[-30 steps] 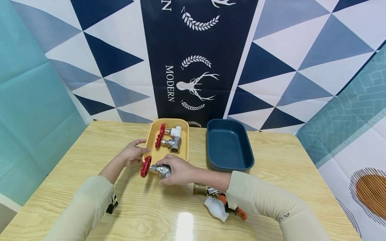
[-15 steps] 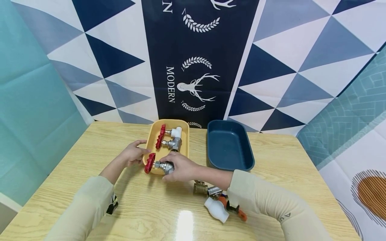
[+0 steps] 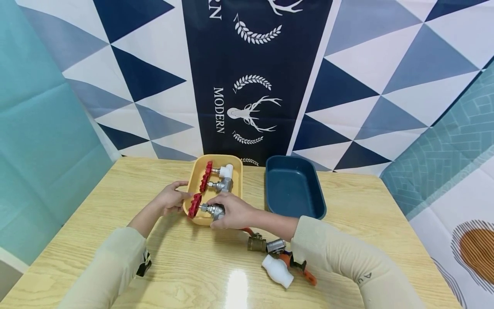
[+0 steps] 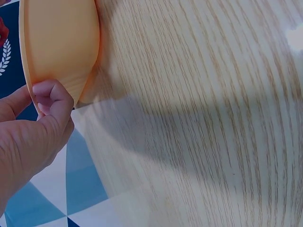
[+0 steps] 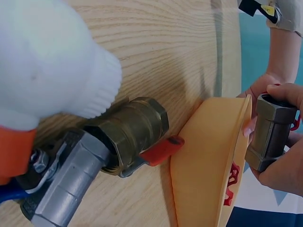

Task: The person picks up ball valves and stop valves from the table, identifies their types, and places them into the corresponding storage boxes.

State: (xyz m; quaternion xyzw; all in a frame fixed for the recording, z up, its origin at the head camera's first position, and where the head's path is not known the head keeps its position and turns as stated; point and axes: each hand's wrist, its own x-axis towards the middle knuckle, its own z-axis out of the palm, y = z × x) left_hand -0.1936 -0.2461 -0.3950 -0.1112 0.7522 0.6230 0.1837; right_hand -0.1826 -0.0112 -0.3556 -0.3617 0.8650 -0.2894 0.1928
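My left hand (image 3: pixel 172 198) pinches the left rim of a yellow tray (image 4: pixel 61 38), thumb and fingers on either side of the wall. My right hand (image 3: pixel 237 212) grips the metal body of a gate valve (image 5: pixel 271 131) with a red handwheel (image 3: pixel 194 205). That valve is over the tray's front end, its handwheel pointing left. Further back in the tray lie two more handwheel valves, one with a white body (image 3: pixel 225 171) and one with a metal body (image 3: pixel 223 185). The fingers of my right hand partly hide the held valve.
A dark blue tray (image 3: pixel 293 191) stands right of the yellow one. In front of it, under my right forearm, lie a brass ball valve (image 3: pixel 256 243), a silver valve (image 3: pixel 275 245) and a white plastic valve (image 3: pixel 278 271) near an orange handle (image 3: pixel 310 277). A patterned cloth hangs behind the table.
My right hand has carried the gate valve slightly back and right, from the tray's front edge to over its front end. My left hand keeps its hold on the rim.
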